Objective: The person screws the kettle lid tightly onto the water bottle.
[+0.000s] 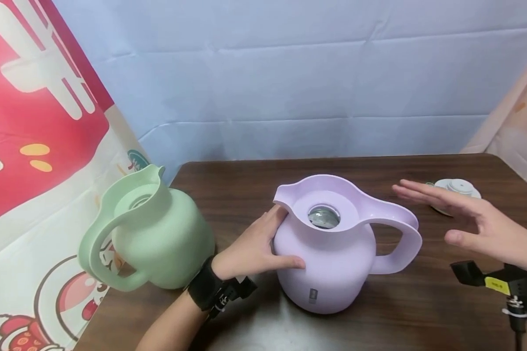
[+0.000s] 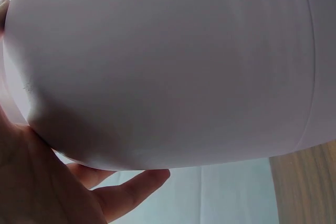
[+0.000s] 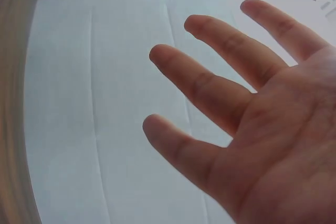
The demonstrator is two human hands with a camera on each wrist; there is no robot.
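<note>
A lilac thermos jug [image 1: 325, 273] stands upright on the table, its top uncovered and its shiny liner showing through the round mouth. My left hand [image 1: 259, 243] grips the left side of its body, thumb across the front and fingers round the back below the spout. In the left wrist view the jug's smooth wall [image 2: 173, 72] fills most of the picture, with fingers [image 2: 134, 192] along its side. To the right of the jug's handle [image 1: 406, 243], my right hand [image 1: 483, 224] is held in the air, fingers extended and thumb apart, holding nothing.
A green thermos jug [image 1: 171, 239] of the same shape stands at the left, beside my left wrist, handle towards me. Behind my right hand lies a white round lid [image 1: 458, 186], partly hidden. The dark wooden table [image 1: 233, 180] ends at a pale blue cloth backdrop [image 1: 290, 87].
</note>
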